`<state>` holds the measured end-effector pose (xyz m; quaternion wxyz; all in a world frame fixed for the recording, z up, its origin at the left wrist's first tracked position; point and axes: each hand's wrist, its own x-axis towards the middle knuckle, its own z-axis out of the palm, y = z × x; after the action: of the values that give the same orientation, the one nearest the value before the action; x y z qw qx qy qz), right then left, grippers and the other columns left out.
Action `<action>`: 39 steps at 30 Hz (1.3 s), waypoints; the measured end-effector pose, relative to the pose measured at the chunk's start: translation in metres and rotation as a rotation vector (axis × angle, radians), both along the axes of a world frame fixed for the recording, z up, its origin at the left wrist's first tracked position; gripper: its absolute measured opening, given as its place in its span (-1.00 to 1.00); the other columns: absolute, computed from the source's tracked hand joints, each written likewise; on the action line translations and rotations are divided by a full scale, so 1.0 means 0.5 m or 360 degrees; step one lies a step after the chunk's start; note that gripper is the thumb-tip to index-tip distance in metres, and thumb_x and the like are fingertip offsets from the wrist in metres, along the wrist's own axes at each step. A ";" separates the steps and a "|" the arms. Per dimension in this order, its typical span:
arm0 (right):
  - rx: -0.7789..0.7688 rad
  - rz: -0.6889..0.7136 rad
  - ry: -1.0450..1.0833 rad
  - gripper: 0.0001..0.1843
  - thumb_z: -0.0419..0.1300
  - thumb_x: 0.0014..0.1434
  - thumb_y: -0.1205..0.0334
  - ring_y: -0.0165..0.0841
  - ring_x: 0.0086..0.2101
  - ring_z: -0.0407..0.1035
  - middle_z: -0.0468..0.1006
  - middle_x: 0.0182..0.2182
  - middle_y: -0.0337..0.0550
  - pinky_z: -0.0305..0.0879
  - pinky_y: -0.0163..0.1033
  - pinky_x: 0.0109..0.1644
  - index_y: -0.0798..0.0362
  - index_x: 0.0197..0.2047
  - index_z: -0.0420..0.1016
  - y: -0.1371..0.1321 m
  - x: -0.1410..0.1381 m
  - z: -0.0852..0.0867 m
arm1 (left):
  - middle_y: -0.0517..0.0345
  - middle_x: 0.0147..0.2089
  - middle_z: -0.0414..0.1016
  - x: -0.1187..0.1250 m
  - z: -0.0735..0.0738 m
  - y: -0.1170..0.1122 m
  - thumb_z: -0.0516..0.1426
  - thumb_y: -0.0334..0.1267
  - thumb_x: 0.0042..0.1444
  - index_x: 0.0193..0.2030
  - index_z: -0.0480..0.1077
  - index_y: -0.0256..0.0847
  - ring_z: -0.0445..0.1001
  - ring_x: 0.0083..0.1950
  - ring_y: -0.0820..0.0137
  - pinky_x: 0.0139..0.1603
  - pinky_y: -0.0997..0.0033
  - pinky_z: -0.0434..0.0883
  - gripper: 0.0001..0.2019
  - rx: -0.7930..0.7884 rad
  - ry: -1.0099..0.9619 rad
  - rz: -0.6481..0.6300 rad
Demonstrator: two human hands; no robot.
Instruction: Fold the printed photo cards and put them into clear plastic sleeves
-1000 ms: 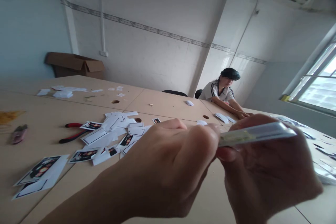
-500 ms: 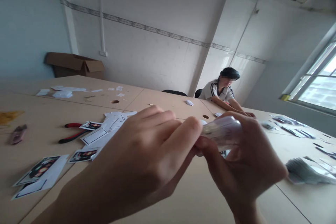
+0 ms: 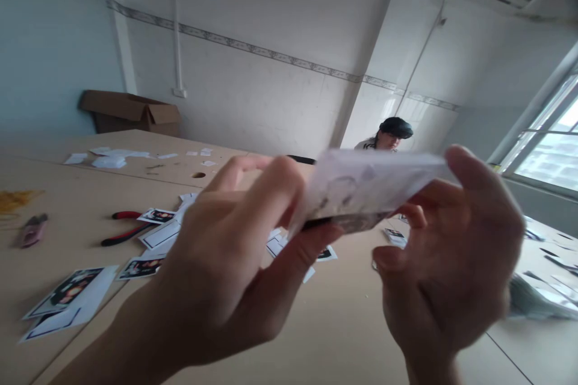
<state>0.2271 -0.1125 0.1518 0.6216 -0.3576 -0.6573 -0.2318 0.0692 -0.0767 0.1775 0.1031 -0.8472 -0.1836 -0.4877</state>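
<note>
Each hand's grip is on a thin stack of white paper [image 3: 365, 189], held up in the air above the counter [image 3: 316, 325]. The left hand [image 3: 217, 252] pinches the stack's left end between thumb and fingers, while the right hand [image 3: 451, 252], its fingers spread wide, holds the right end with its thumb on top. Cut photo prints [image 3: 70, 295] and red-handled pliers [image 3: 129, 228] lie on the counter, with a pile of paper sheets [image 3: 533, 298] at the right. Beyond it, a cardboard box [image 3: 130, 113] stands against the wall, and a co-worker [image 3: 383, 138] sits near the window [image 3: 546, 150]. Compared with the earlier frame, the stack is higher and tilted to show its flat face, the hands are farther apart, and the stack now hides most of the co-worker.
</note>
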 end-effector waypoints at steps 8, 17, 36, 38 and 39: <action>-0.0203 -0.0034 0.0014 -0.37 0.19 -0.05 0.08 -0.28 -0.20 0.31 0.35 -0.19 -0.06 0.33 -0.27 -0.31 0.02 0.07 0.08 0.010 -0.011 -0.016 | 0.28 -0.38 0.38 0.000 -0.018 0.009 -0.02 -0.23 0.10 -0.18 0.25 -0.15 0.38 -0.37 0.53 -0.49 0.60 0.24 -0.84 -0.0184 0.0026 0.0002; -0.0907 0.0551 0.0143 -0.70 0.14 0.01 0.18 -0.53 -0.52 0.24 0.35 -0.45 -0.27 0.24 -0.41 -0.50 0.05 -0.17 0.21 0.096 0.016 -0.025 | 0.28 -0.40 0.39 0.004 0.007 0.080 0.10 -0.23 -0.02 0.09 0.04 -0.08 0.38 -0.44 0.50 -0.51 0.61 0.26 -0.49 -0.0721 0.0147 -0.0082; -0.1452 0.0804 0.0928 -0.64 0.19 -0.10 0.05 -0.38 -0.38 0.31 0.44 -0.41 -0.20 0.28 -0.33 -0.31 0.09 -0.26 0.36 0.176 -0.040 -0.367 | 0.09 -0.20 0.39 0.013 -0.382 0.135 0.00 -0.06 0.02 0.03 0.09 -0.14 0.39 -0.18 0.31 -0.15 0.36 0.37 -0.56 -0.1934 -0.0514 -0.0227; -0.1480 0.0933 0.0905 -0.55 0.26 -0.19 0.06 -0.38 -0.38 0.31 0.44 -0.40 -0.20 0.28 -0.33 -0.31 0.11 -0.23 0.36 0.183 -0.041 -0.355 | 0.11 -0.19 0.40 0.009 -0.375 0.137 0.01 -0.06 0.02 0.01 0.10 -0.11 0.39 -0.14 0.31 -0.13 0.38 0.37 -0.58 -0.1975 -0.0552 -0.0202; -0.1491 0.1023 0.0881 -0.50 0.29 -0.23 0.07 -0.37 -0.36 0.31 0.45 -0.38 -0.19 0.28 -0.32 -0.30 0.11 -0.20 0.35 0.186 -0.042 -0.352 | 0.11 -0.16 0.39 0.006 -0.373 0.138 0.01 -0.06 0.02 0.00 0.11 -0.09 0.38 -0.11 0.30 -0.10 0.38 0.36 -0.60 -0.1964 -0.0568 -0.0169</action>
<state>0.2061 -0.0197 -0.0240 0.5847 -0.4233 -0.5786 0.3799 0.0722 -0.0074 -0.0091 -0.4596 -0.6644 -0.4025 -0.4304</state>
